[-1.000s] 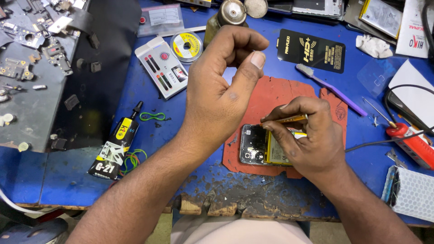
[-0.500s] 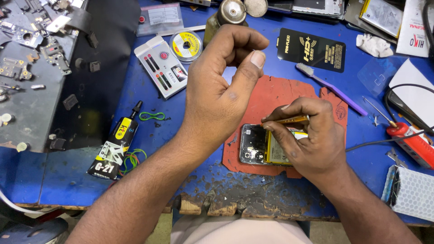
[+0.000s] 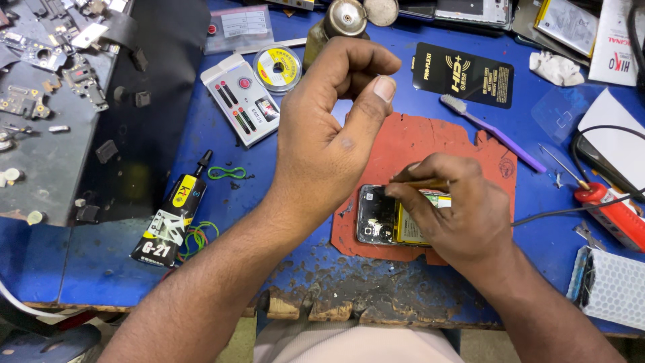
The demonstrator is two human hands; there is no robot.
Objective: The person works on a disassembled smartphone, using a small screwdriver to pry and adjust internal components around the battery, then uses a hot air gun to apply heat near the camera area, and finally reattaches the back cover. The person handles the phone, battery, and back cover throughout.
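On the worn blue bench [image 3: 222,208] lies a ragged-edged red rubber work mat [image 3: 430,144], and everything here is placed from it. At the mat's near edge rests an opened smartphone with its back cover off [image 3: 377,216], its dark circuit area and yellow battery exposed. The right hand [image 3: 460,215] lies over the phone's right part, its grip clenched around a thin brass-coloured tool [image 3: 426,183] that is held roughly level, its tip hidden behind the fingers above the phone's upper edge. The left hand [image 3: 329,138] is raised above the mat's left edge, clear of the phone, fingers curled in and the thumb pressed toward the forefinger; whether anything is pinched in that grip cannot be told. Just beyond the mat's far right corner lies a purple-handled brush with pale bristles [image 3: 490,131], and farther beyond it a flat black packet with gold print [image 3: 463,74]. Left of the mat, past the left forearm, a black tube of glue with a yellow label [image 3: 171,218] lies aslant on the bench, with green rubber bands [image 3: 227,173] near its nozzle. Beyond the mat's far left corner are a white box of small tools [image 3: 242,101] and a yellow reel of wire [image 3: 277,67]. Well to the right of the mat lies a red-handled soldering tool [image 3: 615,215] with a black cable [image 3: 557,212] running toward the right hand.
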